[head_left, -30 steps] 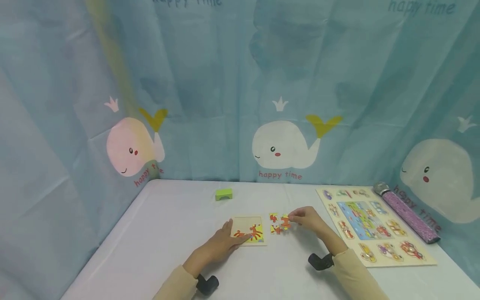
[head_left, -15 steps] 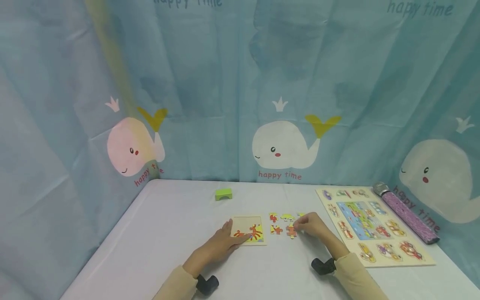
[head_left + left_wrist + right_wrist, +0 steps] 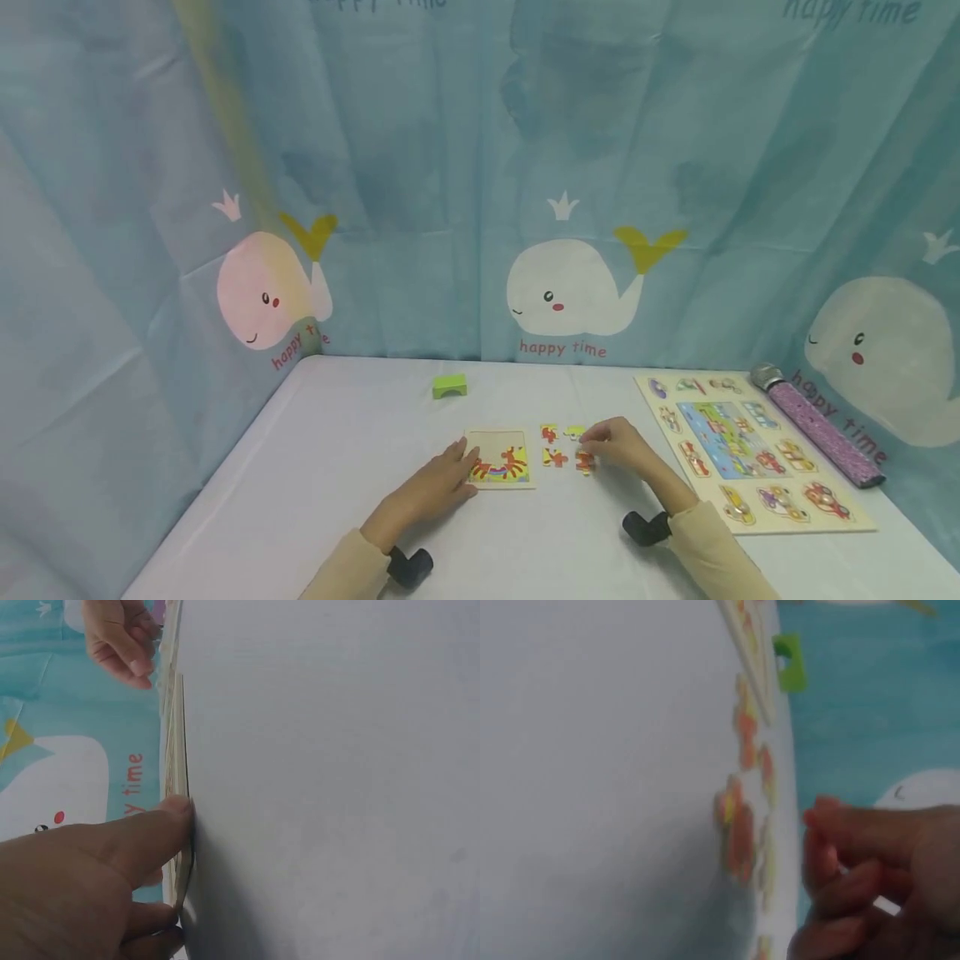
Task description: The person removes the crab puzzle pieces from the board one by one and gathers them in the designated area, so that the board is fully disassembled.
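Note:
In the head view, a small wooden puzzle board (image 3: 497,440) lies mid-table, with orange and yellow pieces filling its lower part. My left hand (image 3: 438,487) grips its near left corner; the left wrist view has the thumb (image 3: 180,808) on the edge. To the right of the board lie several loose jigsaw pieces, among them an orange one (image 3: 585,464) and a yellow one (image 3: 574,432). Just above these, my right hand (image 3: 618,443) has its thumb and fingertips drawn together. No piece shows between them in the blurred right wrist view.
A green arch block (image 3: 449,386) stands behind the puzzle board. On the right lies a big wooden knob puzzle (image 3: 817,518), with a glittery pink microphone (image 3: 828,429) along its far side. A blue whale-print curtain (image 3: 420,192) hangs behind the white table (image 3: 300,475).
My right hand has set the orange piece down farther right and shifted slightly left and back from it. My left thumb has drawn off the board's picture to its edge.

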`<state>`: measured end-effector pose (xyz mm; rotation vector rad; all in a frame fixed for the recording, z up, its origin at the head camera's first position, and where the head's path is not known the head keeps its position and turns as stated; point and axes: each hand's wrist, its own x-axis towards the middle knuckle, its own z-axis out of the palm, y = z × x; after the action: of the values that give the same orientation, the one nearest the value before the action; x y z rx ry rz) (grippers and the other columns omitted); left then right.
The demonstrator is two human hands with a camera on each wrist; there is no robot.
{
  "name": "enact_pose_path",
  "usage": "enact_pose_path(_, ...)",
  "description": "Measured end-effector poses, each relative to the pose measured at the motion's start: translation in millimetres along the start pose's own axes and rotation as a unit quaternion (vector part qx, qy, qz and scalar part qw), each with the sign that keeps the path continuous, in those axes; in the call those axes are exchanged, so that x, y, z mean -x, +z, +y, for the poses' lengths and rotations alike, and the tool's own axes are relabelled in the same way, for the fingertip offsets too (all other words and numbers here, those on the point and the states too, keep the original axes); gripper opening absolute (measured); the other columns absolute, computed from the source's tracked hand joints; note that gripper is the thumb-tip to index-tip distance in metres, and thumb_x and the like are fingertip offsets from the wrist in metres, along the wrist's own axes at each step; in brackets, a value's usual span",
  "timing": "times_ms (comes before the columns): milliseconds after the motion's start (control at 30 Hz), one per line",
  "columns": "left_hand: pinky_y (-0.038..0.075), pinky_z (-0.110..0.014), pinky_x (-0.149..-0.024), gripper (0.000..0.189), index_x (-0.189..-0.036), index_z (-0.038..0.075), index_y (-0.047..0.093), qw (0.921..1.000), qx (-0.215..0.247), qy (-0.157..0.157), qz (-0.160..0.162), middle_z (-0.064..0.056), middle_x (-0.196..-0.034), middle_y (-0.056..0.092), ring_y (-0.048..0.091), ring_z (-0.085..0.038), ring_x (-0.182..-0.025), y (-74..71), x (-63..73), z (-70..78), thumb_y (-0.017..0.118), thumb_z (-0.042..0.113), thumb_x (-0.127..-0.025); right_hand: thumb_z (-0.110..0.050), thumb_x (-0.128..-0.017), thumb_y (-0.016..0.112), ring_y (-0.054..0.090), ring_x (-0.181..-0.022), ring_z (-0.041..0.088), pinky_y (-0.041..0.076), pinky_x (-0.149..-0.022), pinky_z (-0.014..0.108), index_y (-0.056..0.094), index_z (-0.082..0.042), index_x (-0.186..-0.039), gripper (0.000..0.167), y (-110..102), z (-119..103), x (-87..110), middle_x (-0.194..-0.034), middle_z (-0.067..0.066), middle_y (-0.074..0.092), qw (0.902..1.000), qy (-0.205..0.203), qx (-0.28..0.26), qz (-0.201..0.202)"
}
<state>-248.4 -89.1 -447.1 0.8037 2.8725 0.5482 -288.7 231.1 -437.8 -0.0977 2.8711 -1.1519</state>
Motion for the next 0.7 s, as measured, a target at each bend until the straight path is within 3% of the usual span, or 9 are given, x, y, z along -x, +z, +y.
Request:
enact_pose_path(100,0.032,-0.049,-0.107,0.063,-0.138,0.003,0.039,0.9995,0.014,-0.011,0.026,-0.015,-0.147,0.033,0.032,-0.032,-0.135,0.3,-0.5,-3.5,0.057,0.038,-0.089,-0.012,-0.082,0.066,0.052,-0.064,0.014,0.043,-0.054,0.026,0.07,-0.006,-0.089,0.01,6.8,-14.3,-4.7,-0.077,0.002,0.063,0.9983,-0.048,-0.013,-0.032)
enact_pose_path(267,0.032,-0.05,-0.106,0.063,-0.134,0.0,0.044,0.9977,0.047,-0.008,0.048,-0.015,-0.146,0.036,0.036,-0.033,-0.133,1.5,-2.2,-7.2,0.06,0.039,-0.087,-0.013,-0.082,0.067,0.049,-0.055,0.011,0.041,-0.046,0.023,0.069,-0.009,-0.09,0.009,29.8,-39.9,-12.1,-0.071,0.0,0.058,0.9939,-0.088,0.003,-0.065)
enact_pose_path(467,0.034,-0.049,-0.105,0.062,-0.133,0.002,0.047,0.998,0.043,-0.013,0.045,-0.013,-0.145,0.038,0.038,-0.033,-0.131,2.5,-4.4,-7.8,0.059,0.041,-0.087,-0.013,-0.077,0.072,0.049,-0.067,0.012,0.042,-0.058,0.025,0.066,-0.008,-0.094,0.019,56.4,-61.3,-16.7,-0.077,0.001,0.058,0.9874,-0.132,0.042,-0.077)
enact_pose_path(700,0.035,-0.051,-0.104,0.061,-0.132,0.0,0.047,0.9984,0.039,-0.015,0.039,-0.015,-0.144,0.039,0.039,-0.034,-0.13,1.3,-2.1,-6.4,0.059,0.04,-0.087,-0.02,-0.075,0.075,0.051,-0.077,0.016,0.044,-0.066,0.03,0.065,-0.011,-0.098,0.027,70.3,-67.0,-17.7,-0.086,0.003,0.058,0.9884,-0.112,0.063,-0.081)
